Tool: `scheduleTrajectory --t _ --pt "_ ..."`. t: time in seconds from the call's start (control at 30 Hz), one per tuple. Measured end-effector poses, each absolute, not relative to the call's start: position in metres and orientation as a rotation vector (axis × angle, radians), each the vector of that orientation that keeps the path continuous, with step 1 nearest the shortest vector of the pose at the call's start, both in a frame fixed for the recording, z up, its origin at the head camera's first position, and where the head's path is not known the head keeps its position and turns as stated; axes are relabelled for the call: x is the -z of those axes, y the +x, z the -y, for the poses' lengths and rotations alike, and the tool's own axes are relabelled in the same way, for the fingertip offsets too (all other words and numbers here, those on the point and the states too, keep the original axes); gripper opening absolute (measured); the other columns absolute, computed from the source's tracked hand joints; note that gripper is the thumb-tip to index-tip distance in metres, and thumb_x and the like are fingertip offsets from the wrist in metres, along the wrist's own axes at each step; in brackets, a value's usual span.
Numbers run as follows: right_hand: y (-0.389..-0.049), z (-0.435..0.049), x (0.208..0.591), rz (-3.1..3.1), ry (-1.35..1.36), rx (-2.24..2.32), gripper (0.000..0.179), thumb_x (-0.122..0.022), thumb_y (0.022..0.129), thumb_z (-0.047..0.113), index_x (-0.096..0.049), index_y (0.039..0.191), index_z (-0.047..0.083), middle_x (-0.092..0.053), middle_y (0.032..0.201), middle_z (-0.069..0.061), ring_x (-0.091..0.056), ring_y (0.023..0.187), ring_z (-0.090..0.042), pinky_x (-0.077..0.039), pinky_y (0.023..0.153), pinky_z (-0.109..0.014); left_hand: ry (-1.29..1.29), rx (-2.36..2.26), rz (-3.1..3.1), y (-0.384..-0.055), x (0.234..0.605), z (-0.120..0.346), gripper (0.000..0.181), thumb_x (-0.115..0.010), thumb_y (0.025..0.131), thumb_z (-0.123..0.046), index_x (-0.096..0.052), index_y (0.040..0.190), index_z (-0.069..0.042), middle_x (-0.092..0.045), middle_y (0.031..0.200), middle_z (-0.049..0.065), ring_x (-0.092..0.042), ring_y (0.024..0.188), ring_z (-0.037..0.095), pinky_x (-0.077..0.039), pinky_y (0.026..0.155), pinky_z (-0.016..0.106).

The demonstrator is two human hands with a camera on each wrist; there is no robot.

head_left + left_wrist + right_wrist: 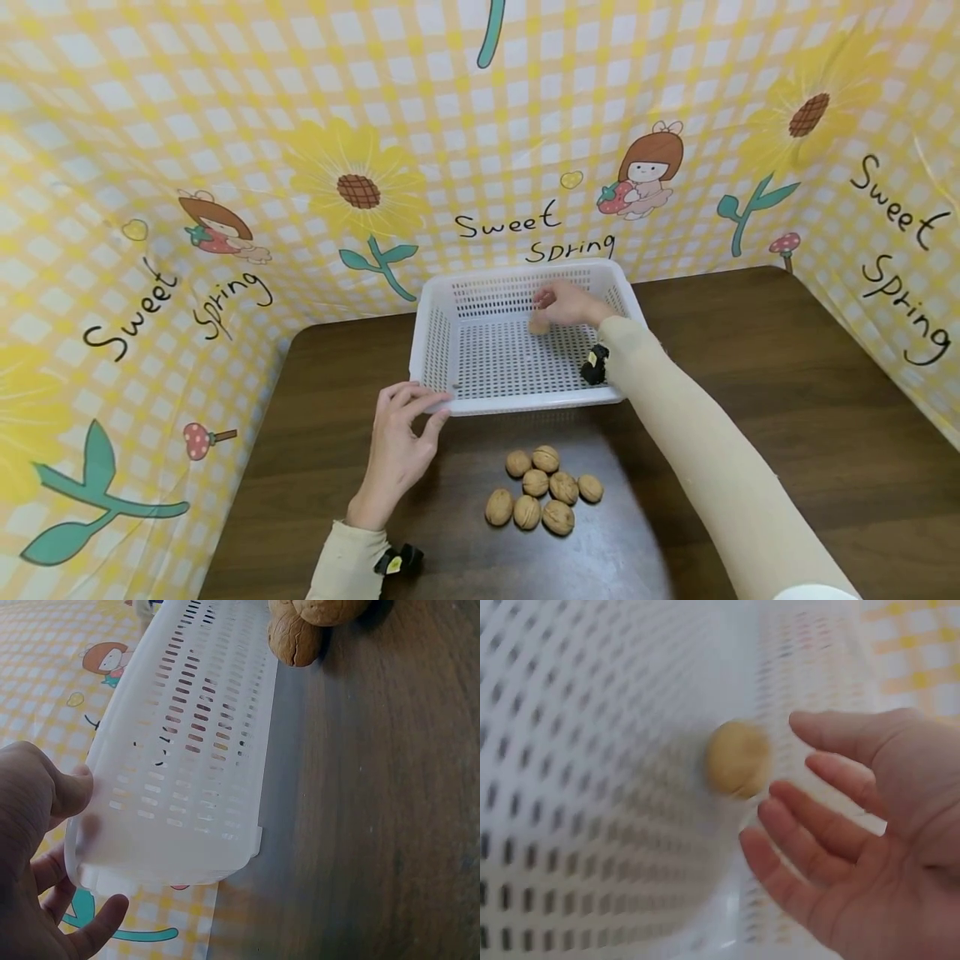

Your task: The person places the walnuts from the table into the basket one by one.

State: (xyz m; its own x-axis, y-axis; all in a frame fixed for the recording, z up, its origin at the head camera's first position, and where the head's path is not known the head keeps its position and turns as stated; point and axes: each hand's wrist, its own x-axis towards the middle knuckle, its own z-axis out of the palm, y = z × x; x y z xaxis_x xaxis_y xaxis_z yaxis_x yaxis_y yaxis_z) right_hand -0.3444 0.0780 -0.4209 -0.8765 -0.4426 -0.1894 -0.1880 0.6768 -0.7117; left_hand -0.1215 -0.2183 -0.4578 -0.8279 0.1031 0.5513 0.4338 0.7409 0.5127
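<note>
A white perforated plastic basket stands at the back of the table. My left hand pinches the rim at its front left corner, thumb on the outer wall in the left wrist view. Inside the basket, my right hand has its fingers spread and loosely bent beside a walnut. A gap shows between that walnut and the fingertips in the right wrist view, where the picture is blurred. Several more walnuts lie in a loose cluster on the table in front of the basket.
The dark wooden table meets a yellow checked cloth backdrop at the back and sides. The basket's far rim is close to that cloth. Black straps with small devices are on both wrists.
</note>
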Motion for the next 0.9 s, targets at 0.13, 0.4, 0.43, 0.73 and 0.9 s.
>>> scheduleTrajectory --t 0.13,0.4,0.43,0.73,0.9 --pt "-0.337 -0.081 0.390 -2.557 -0.571 1.072 0.057 -0.069 0.102 0.029 -0.055 0.151 0.004 -0.060 0.150 -0.022 -0.057 0.139 -0.039 -0.049 0.114 -0.054 -0.415 0.895 2.436 -0.122 0.459 0.219 0.018 -0.083 0.091 -0.008 -0.085 0.108 -0.014 -0.073 0.107 0.008 -0.055 0.124 0.040 -0.043 0.107 0.059" --pt "-0.307 -0.082 0.335 -2.619 -0.741 1.222 0.045 -0.069 0.104 0.026 -0.063 0.144 0.007 -0.064 0.148 -0.016 -0.066 0.127 -0.034 -0.056 0.102 -0.050 -0.423 0.902 2.421 -0.123 0.459 0.220 0.017 -0.082 0.091 -0.009 -0.085 0.107 -0.013 -0.073 0.106 0.009 -0.055 0.123 0.041 -0.042 0.107 0.059" --pt "-0.301 -0.082 0.332 -2.626 -0.754 1.248 0.043 -0.070 0.104 0.026 -0.065 0.143 0.008 -0.065 0.146 -0.015 -0.068 0.125 -0.032 -0.057 0.100 -0.049 -0.423 0.902 2.420 -0.123 0.459 0.220 0.017 -0.082 0.091 -0.009 -0.085 0.107 -0.013 -0.073 0.105 0.009 -0.055 0.123 0.041 -0.042 0.107 0.059" --pt "-0.236 -0.077 0.332 -2.589 -1.007 1.344 0.027 -0.076 0.099 0.017 -0.075 0.124 0.010 -0.076 0.125 -0.007 -0.075 0.104 -0.021 -0.062 0.089 -0.040 -0.411 0.910 2.424 -0.124 0.460 0.219 0.018 -0.083 0.090 -0.008 -0.085 0.107 -0.013 -0.073 0.104 0.009 -0.055 0.122 0.040 -0.042 0.106 0.058" --pt "-0.206 -0.076 0.358 -2.524 -1.170 1.314 0.023 -0.077 0.098 0.016 -0.076 0.120 0.010 -0.079 0.118 -0.006 -0.074 0.093 -0.011 -0.063 0.084 -0.034 -0.407 0.915 2.427 -0.124 0.460 0.218 0.017 -0.082 0.091 -0.008 -0.085 0.107 -0.012 -0.073 0.105 0.010 -0.055 0.123 0.041 -0.041 0.106 0.058"
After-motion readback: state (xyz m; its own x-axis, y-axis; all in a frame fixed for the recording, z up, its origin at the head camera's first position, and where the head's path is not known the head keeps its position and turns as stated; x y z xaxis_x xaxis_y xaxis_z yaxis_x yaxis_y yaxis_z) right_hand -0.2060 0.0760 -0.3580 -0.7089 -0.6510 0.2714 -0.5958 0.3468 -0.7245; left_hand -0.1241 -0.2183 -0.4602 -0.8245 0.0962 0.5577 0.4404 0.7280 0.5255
